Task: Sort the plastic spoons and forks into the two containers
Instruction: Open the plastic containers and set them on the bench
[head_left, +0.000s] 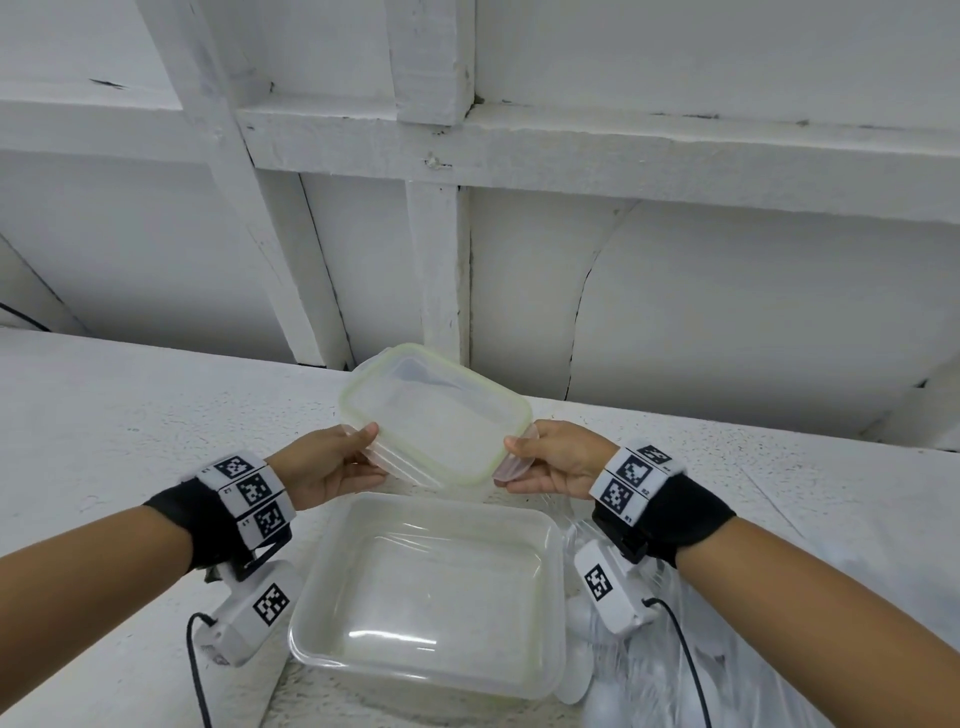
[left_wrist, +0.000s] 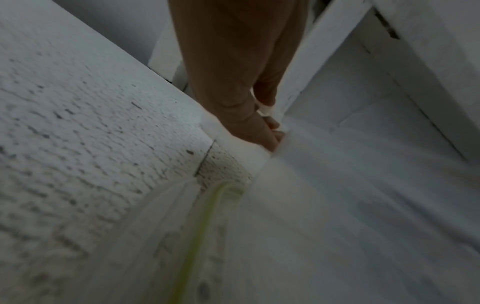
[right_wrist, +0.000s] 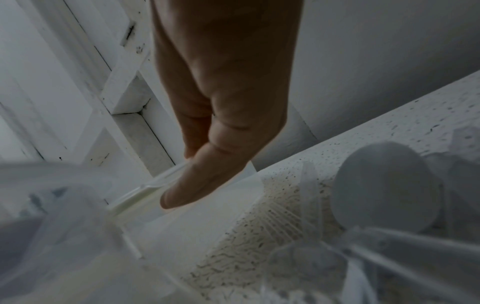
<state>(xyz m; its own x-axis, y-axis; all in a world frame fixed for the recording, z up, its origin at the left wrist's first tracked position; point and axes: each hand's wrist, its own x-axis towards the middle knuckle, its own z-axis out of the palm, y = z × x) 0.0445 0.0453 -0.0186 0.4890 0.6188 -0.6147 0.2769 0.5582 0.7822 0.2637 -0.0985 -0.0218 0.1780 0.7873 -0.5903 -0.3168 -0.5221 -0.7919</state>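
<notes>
containers are still being set out: both hands, left hand (head_left: 332, 462) and right hand (head_left: 553, 460), grip the lidded container (head_left: 434, 415) above the open container (head_left: 431, 597) on the counter (head_left: 130, 415). bagged spoons (head_left: 613, 691) wait at the counter's near right. next: set it down, unlid.

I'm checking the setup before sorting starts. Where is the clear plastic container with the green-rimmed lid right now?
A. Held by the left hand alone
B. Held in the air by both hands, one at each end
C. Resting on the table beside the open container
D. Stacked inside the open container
B: the clear plastic container with the green-rimmed lid is tilted in the air above the open clear plastic container, with the left hand and right hand each keeping a grip on one end.
</notes>
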